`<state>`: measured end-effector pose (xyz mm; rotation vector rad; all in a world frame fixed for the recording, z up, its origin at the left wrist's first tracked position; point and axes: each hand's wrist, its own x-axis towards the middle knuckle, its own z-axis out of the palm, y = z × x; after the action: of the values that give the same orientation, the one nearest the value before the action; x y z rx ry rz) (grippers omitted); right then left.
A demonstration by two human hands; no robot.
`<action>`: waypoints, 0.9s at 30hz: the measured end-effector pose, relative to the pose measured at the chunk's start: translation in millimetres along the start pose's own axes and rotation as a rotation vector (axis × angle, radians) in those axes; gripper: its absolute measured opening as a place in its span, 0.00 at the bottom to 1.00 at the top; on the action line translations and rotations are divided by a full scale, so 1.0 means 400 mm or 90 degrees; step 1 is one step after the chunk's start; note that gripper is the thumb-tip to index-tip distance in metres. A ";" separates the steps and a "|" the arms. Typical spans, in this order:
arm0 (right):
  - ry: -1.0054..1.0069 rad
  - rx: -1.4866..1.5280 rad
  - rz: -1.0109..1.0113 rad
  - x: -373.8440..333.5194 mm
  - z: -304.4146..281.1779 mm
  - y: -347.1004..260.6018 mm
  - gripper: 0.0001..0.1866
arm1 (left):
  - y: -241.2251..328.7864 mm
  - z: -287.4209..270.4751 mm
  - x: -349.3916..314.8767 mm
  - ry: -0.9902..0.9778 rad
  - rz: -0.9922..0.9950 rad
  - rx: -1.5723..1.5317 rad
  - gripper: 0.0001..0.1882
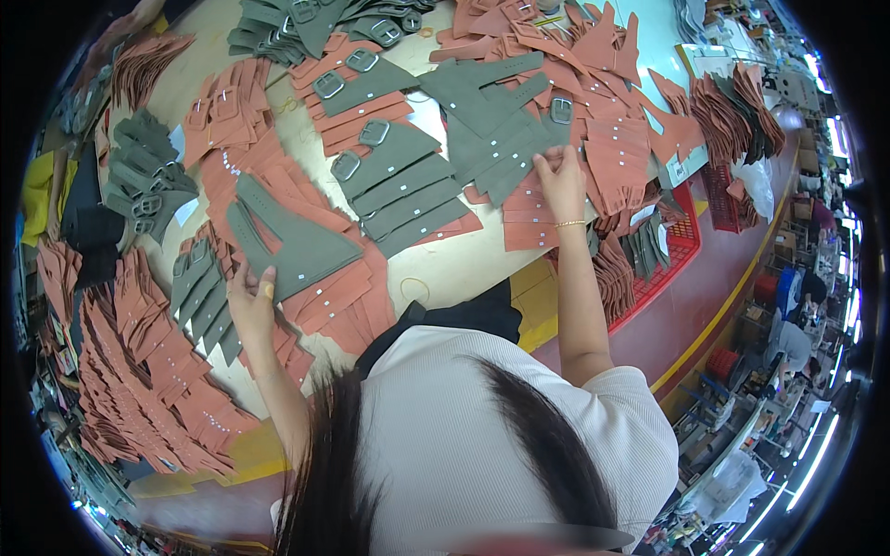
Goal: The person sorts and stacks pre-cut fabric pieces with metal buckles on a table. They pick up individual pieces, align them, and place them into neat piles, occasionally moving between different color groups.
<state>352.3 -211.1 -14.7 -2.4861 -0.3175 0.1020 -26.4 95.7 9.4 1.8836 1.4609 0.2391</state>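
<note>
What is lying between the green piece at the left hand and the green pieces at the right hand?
The head view shows mainly a fanned group of green buckled pieces there; part of the pale table shows at its left.

Colours about the grip: grey-green on coral.
The piece [311, 250] at the left hand [251, 301] is grey-green with white spots, over coral pieces [357, 306]; grey-green pieces [501, 153] lie left of the right hand [561, 181], a red basket [681, 246] right of it.
</note>
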 end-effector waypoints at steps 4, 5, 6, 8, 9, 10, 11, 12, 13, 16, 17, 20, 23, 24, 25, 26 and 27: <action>0.022 -0.017 0.009 0.034 0.020 0.016 0.27 | 0.030 0.017 -0.025 0.062 0.072 0.069 0.31; 0.038 -0.051 0.002 0.040 0.026 0.017 0.28 | 0.037 0.023 -0.030 0.091 0.113 0.065 0.31; 0.044 -0.082 -0.013 0.047 0.039 0.011 0.29 | 0.042 0.028 -0.037 0.129 0.150 0.062 0.32; 0.056 -0.147 -0.049 0.051 0.051 0.001 0.31 | 0.050 0.027 -0.050 0.175 0.176 0.083 0.32; 0.066 -0.158 -0.068 0.047 0.053 -0.003 0.33 | 0.054 0.031 -0.055 0.184 0.172 0.093 0.31; 0.039 -0.159 -0.033 0.045 0.053 -0.008 0.33 | 0.059 0.033 -0.058 0.187 0.179 0.084 0.30; 0.062 -0.210 -0.040 0.039 0.057 -0.013 0.32 | 0.064 0.034 -0.060 0.198 0.212 0.066 0.29; 0.065 -0.226 -0.054 0.034 0.058 -0.015 0.30 | 0.068 0.034 -0.062 0.170 0.155 0.038 0.29; 0.080 -0.247 -0.066 0.031 0.059 -0.017 0.28 | 0.073 0.035 -0.061 0.147 0.117 0.004 0.28; 0.090 -0.191 -0.107 0.031 0.061 -0.012 0.22 | 0.087 0.024 -0.056 0.105 0.087 -0.019 0.27; 0.066 -0.188 -0.085 0.036 0.060 -0.008 0.21 | 0.091 0.020 -0.056 0.096 0.090 -0.012 0.27; 0.011 -0.143 -0.053 0.057 0.055 0.000 0.18 | 0.101 -0.002 -0.058 0.008 -0.008 0.035 0.26; -0.040 -0.013 -0.028 0.073 0.040 -0.010 0.17 | 0.105 -0.023 -0.054 -0.034 -0.033 0.125 0.21; -0.057 0.051 -0.034 0.074 0.031 -0.021 0.16 | 0.105 -0.025 -0.053 -0.062 -0.073 -0.035 0.21; -0.074 0.114 -0.039 0.074 0.019 -0.037 0.16 | 0.104 -0.025 -0.055 -0.086 -0.110 -0.186 0.21; -0.074 0.156 -0.026 0.075 0.008 -0.060 0.16 | 0.102 -0.024 -0.056 -0.109 -0.151 -0.337 0.21; 0.014 0.082 -0.102 0.073 -0.012 -0.086 0.16 | 0.100 -0.019 -0.055 -0.124 -0.157 -0.377 0.25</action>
<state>374.3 -179.8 9.8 -2.3230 -0.4836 0.0271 -7.5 75.7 46.7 1.2082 1.2934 0.3193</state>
